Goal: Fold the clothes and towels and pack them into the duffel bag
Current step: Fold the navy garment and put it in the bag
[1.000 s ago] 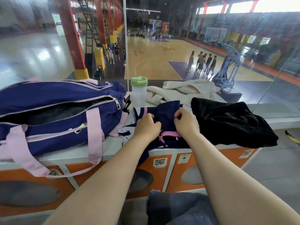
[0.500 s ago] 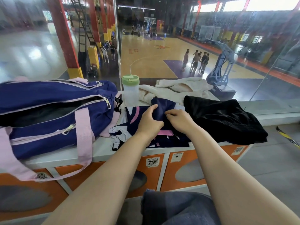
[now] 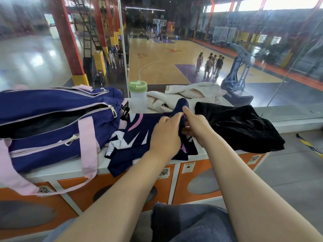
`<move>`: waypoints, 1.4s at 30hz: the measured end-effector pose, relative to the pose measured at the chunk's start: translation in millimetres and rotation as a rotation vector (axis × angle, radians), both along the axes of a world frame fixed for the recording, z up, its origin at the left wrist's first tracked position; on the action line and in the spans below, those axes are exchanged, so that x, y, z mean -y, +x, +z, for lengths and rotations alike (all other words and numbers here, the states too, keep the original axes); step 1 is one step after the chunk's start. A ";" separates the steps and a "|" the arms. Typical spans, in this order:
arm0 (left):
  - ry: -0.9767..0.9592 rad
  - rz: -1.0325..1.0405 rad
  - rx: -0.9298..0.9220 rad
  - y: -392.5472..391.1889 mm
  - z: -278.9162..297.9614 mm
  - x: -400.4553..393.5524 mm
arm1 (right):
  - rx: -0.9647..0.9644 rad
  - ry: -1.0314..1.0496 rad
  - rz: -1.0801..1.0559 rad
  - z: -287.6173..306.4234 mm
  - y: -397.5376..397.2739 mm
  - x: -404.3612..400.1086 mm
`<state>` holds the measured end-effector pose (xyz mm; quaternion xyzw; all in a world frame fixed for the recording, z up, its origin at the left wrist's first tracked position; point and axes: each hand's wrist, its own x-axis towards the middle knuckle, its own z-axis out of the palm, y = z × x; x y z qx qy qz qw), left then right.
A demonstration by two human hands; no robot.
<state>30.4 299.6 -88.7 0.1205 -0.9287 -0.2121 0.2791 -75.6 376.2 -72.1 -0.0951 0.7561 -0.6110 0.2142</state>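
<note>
You are only starting: both hands, left and right, are pinching the jersey. Towel and black clothes are waiting outside the open bag.

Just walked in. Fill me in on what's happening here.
A person is folding a navy patterned garment on a locker top. The left hand and right hand both pinch its fabric. The duffel bag lies unzipped to the left; a black garment and a cream towel wait unfolded.
</note>
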 end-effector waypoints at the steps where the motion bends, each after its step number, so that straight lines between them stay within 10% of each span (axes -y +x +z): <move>1: 0.052 -0.047 0.017 -1.0 -1.4 -1.6 | 0.036 -0.011 -0.016 -1.9 -2.8 -1.3; 7: 0.651 -0.156 0.004 1.5 9.5 1.9 | 0.094 0.048 -0.145 -9.3 -13.1 -5.9; 19: 0.773 0.066 0.358 -15.0 -5.6 9.3 | -0.400 0.463 -0.152 -25.9 -5.9 -4.5; 31: 1.478 -0.163 -0.030 -15.1 6.5 1.4 | -0.525 0.154 -0.189 13.1 13.6 1.6; 42: 1.567 -0.143 -0.383 17.2 35.7 37.3 | -0.458 -0.045 0.056 37.7 57.9 47.9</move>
